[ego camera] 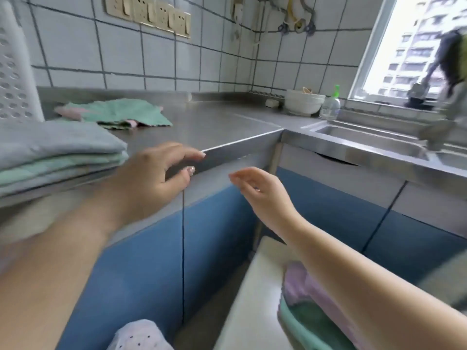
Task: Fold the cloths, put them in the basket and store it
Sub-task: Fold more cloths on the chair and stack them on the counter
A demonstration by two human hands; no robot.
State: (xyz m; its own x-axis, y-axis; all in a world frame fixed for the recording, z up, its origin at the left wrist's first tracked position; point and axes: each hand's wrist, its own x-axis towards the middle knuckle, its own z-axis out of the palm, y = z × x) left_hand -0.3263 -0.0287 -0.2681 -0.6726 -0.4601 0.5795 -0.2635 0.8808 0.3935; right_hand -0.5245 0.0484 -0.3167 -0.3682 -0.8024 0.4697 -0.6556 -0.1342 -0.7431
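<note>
A stack of folded grey and green cloths (58, 152) lies on the steel counter (214, 127) at the left. Loose green and pink cloths (121, 113) lie unfolded farther back on the counter. Low at the bottom right sits a white basket (255, 294) holding folded purple and green cloths (310, 304). My left hand (154, 175) hovers at the counter's front edge beside the stack, fingers apart, holding nothing. My right hand (262, 195) is in front of the blue cabinet door, above the basket, fingers loosely apart and empty.
A white perforated basket wall (15, 72) stands at the far left. White bowls (303, 103) and a soap bottle (331, 106) sit by the sink (374, 140). Blue cabinet doors (336, 213) run below the counter. Wall sockets (149, 13) are on the tiles.
</note>
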